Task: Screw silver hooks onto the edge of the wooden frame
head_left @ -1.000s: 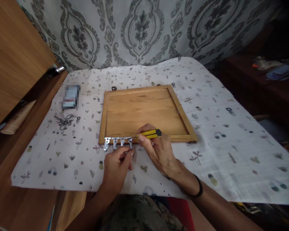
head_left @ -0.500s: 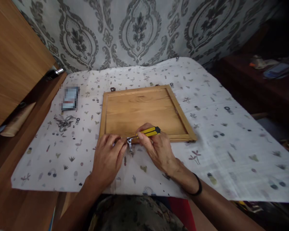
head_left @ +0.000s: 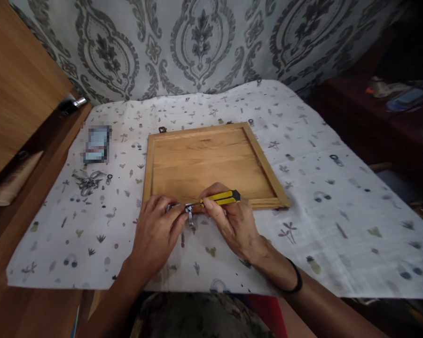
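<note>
My right hand [head_left: 237, 230] grips a yellow-and-black screwdriver [head_left: 220, 198] almost level, its shank pointing left. The tip meets a small silver metal fitting [head_left: 190, 217] on the near edge of a framed wooden panel [head_left: 200, 162]. One arm of that fitting hangs over the edge toward me. My left hand [head_left: 157, 234] is closed at the near left part of the frame, thumb and forefinger against the fitting. Its fingers partly cover the fitting's left end, and the exact contact of the tip is too small to make out.
A pile of silver metal pieces [head_left: 88, 182] lies left on the patterned white cloth [head_left: 334, 239], with a blurred phone-like object [head_left: 97, 143] behind it. A small dark metal piece [head_left: 162, 129] is at the panel's far left corner. A wooden cabinet [head_left: 21, 80] borders the left.
The view has shifted slightly, so the table's left side appears further left. The screwdriver handle's end has moved a little right and down; both hands keep their places at the fitting.
</note>
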Demonstrator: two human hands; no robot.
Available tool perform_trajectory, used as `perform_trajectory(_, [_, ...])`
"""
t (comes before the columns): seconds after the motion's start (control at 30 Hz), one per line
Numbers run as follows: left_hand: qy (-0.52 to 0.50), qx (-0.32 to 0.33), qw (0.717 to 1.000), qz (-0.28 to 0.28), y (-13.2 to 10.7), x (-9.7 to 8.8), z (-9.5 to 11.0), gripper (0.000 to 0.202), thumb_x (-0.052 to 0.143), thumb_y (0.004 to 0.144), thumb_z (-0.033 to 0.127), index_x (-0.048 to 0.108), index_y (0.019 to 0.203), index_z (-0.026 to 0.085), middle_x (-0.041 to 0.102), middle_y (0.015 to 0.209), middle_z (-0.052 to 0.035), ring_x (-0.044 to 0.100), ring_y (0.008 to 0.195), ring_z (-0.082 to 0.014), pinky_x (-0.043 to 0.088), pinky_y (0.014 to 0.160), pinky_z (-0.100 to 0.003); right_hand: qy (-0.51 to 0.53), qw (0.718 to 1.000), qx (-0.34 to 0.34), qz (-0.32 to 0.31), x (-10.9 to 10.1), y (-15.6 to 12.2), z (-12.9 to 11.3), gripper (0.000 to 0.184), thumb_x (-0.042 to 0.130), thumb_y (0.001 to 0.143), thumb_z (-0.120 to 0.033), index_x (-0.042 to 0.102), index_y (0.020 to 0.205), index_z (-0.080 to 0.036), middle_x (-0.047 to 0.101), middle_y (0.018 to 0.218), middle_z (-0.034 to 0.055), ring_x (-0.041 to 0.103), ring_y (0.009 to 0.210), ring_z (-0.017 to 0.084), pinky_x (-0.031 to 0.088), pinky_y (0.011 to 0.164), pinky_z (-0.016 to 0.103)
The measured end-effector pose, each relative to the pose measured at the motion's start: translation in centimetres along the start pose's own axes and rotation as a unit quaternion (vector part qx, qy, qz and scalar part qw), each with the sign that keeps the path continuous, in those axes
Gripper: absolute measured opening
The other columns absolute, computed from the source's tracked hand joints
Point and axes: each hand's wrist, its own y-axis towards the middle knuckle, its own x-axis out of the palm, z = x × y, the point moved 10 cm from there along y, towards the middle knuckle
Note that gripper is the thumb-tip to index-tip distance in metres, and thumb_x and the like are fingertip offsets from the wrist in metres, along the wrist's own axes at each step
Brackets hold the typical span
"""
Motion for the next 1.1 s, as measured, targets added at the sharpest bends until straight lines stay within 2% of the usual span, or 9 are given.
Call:
perform_trajectory(0.13, [-0.026, 0.0, 0.999, -0.037, 0.4, 0.0, 0.0, 0.018, 0.058, 0.095, 0.021, 0.073, 0.105, 0.019, 0.07, 0.107, -0.0084, 0.06, 0.104, -0.0284, 0.049, 0.092, -0.049, -0.007, 1.0, -0.018, -0.002, -0.2, 0.0, -0.4, 0.03, 0.047, 0.107, -0.038, 0.061, 0.088, -0.02, 0.064, 0.078, 0.0019, 0.057, 0.058, 0.012, 0.047, 0.058, 0.028])
perform_trajectory(0.27, [-0.039, 0.012, 0.996, -0.073, 0.5, 0.2, 0.1, 0.023, 0.068, 0.091, 0.031, 0.071, 0.11, 0.02, 0.068, 0.116, -0.009, 0.059, 0.11, -0.0296, 0.049, 0.092, -0.049, -0.004, 1.0, -0.02, -0.005, -0.2, 0.1, -0.5, 0.027, 0.048, 0.107, -0.036, 0.062, 0.091, -0.02, 0.065, 0.08, 0.0022, 0.06, 0.063, 0.014, 0.049, 0.061, 0.027])
perform_trajectory(0.47, [-0.06, -0.01, 0.997, -0.053, 0.3, 0.5, -0.7, 0.018, 0.076, 0.088, 0.029, 0.071, 0.104, 0.021, 0.07, 0.11, -0.0061, 0.061, 0.106, -0.0266, 0.05, 0.092, -0.046, 0.006, 1.0, -0.006, -0.005, -0.1, 0.1, -0.3, 0.022, 0.052, 0.105, -0.032, 0.062, 0.092, -0.019, 0.066, 0.081, 0.0022, 0.062, 0.064, 0.013, 0.051, 0.061, 0.027])
perform_trajectory(0.6, [-0.036, -0.007, 0.996, -0.077, 0.6, 0.6, -0.6, 0.022, 0.079, 0.086, 0.03, 0.071, 0.105, 0.022, 0.069, 0.112, -0.0066, 0.062, 0.108, -0.0287, 0.049, 0.091, -0.048, 0.019, 1.0, -0.003, -0.01, -0.2, 0.0, -0.3, 0.022, 0.051, 0.106, -0.032, 0.063, 0.093, -0.018, 0.066, 0.08, 0.0023, 0.063, 0.064, 0.013, 0.051, 0.059, 0.026])
perform_trajectory(0.8, [-0.002, 0.011, 0.997, -0.071, 0.9, -0.1, -0.1, 0.024, 0.08, 0.085, 0.033, 0.071, 0.103, 0.021, 0.068, 0.115, -0.0092, 0.061, 0.109, -0.0314, 0.05, 0.09, -0.051, 0.005, 0.999, -0.016, 0.043, -2.1, -0.5, -0.2, 0.022, 0.046, 0.107, -0.029, 0.062, 0.097, -0.019, 0.065, 0.081, 0.003, 0.064, 0.073, 0.016, 0.05, 0.064, 0.03])
perform_trajectory(0.93, [0.005, 0.02, 0.997, -0.069, 1.0, -0.2, 0.2, 0.025, 0.08, 0.085, 0.032, 0.07, 0.104, 0.02, 0.069, 0.115, -0.0094, 0.062, 0.109, -0.0315, 0.05, 0.09, -0.051, -0.002, 0.999, -0.031, 0.033, -2.3, -0.5, -0.7, 0.018, 0.047, 0.106, -0.023, 0.061, 0.097, -0.02, 0.063, 0.08, 0.0019, 0.063, 0.071, 0.015, 0.049, 0.062, 0.029])
perform_trajectory(1.1, [0.005, 0.019, 0.996, -0.082, 1.2, -0.1, 0.3, 0.024, 0.08, 0.085, 0.032, 0.07, 0.104, 0.02, 0.068, 0.115, -0.01, 0.061, 0.108, -0.0323, 0.05, 0.089, -0.053, 0.02, 0.999, -0.024, 0.015, -1.9, -0.3, -1.0, 0.014, 0.046, 0.107, -0.024, 0.06, 0.103, -0.021, 0.063, 0.086, 0.0027, 0.064, 0.076, 0.016, 0.052, 0.065, 0.031])
